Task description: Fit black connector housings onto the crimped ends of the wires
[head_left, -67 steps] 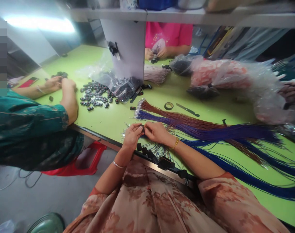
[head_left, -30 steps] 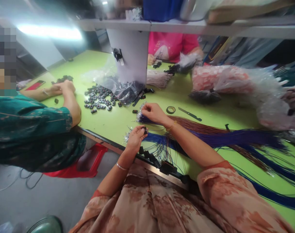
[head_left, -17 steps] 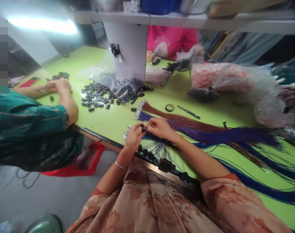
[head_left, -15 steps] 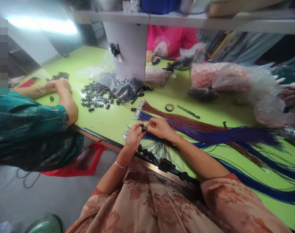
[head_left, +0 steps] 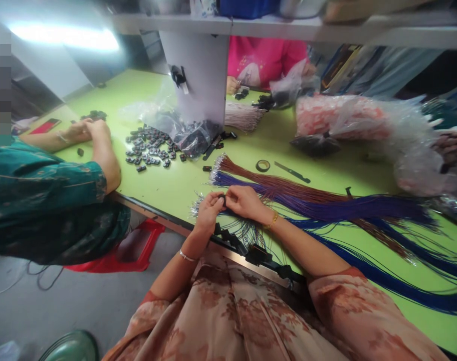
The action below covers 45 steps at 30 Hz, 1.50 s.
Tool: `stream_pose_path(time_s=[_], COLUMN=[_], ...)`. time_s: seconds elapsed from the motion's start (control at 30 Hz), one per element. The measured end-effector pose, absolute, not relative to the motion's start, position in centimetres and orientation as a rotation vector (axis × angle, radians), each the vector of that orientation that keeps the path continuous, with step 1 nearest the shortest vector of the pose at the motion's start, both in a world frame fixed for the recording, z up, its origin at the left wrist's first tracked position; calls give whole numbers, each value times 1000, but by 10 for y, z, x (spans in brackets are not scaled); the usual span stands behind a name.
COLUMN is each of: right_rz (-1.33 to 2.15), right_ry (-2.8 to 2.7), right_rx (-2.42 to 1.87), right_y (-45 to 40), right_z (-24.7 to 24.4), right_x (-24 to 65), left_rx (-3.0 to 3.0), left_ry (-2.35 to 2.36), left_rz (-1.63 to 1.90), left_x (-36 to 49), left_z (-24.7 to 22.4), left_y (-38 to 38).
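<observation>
A small black plastic connector (head_left: 222,199) is pinched between the thumb and fingers of my left hand (head_left: 207,213). Close against it, my right hand (head_left: 246,202) is closed in a pinch; whatever lies between its fingertips is hidden. Below my hands, thin dark wires (head_left: 251,229) hang toward the table edge. A bundle of blue wires (head_left: 303,206) with silvery terminals runs behind my right hand, beside a bundle of brown wires (head_left: 251,173). More silvery wire ends (head_left: 197,203) stick out left of my left hand.
Many black connectors (head_left: 149,148) lie scattered on the green table (head_left: 157,188). A roll of black tape (head_left: 262,166) and a flat metal strip (head_left: 291,172) lie beyond the wires. Plastic bags (head_left: 345,120) stand at the back right. Two co-workers sit left and opposite; a shelf (head_left: 326,31) hangs overhead.
My right hand has turned slightly and shifted left, closer to the connector in my left hand. The left co-worker's hands have moved a little.
</observation>
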State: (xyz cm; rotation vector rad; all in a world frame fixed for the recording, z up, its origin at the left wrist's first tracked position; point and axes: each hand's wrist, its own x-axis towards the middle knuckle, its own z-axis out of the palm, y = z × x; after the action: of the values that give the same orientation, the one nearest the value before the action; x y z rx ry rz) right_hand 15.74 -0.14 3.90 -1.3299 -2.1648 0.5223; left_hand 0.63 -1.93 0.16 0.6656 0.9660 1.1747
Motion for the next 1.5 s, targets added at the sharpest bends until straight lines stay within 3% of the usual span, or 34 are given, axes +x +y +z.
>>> stream_pose_path(time_s=[0.33,0.53,0.73,0.83,1.03,1.17,1.3,1.5], right_rz=[725,1211,821,574,492,413,364,360], right_ry=[-2105,-1944,-2423,-2521,-2468,-2474,-2497,-2509], right_rx=[-1258,-1214,-1185,-1229,-1299,-1277,-1277,-1282], right_y=[-2,13,0,-6,1,-2,-7,-6], right_z=[39,45,43,30,14,13,15,17], right_x=[159,176,167,162,169,168,163,162], left_rx=[638,1161,2390,2475,1921,1526,1855,2275], left_ry=[1003,1051,274,217,650,1300,1998,1959], left_rz=[1142,1360,570,547,940,1355,1031,519], left_x=[4,20,52,58,24,-43,-116,-149], left_z=[7,34,24,16,42,45,26,9], left_y=[-19,-62,-105,-107,-79,-7,78,131])
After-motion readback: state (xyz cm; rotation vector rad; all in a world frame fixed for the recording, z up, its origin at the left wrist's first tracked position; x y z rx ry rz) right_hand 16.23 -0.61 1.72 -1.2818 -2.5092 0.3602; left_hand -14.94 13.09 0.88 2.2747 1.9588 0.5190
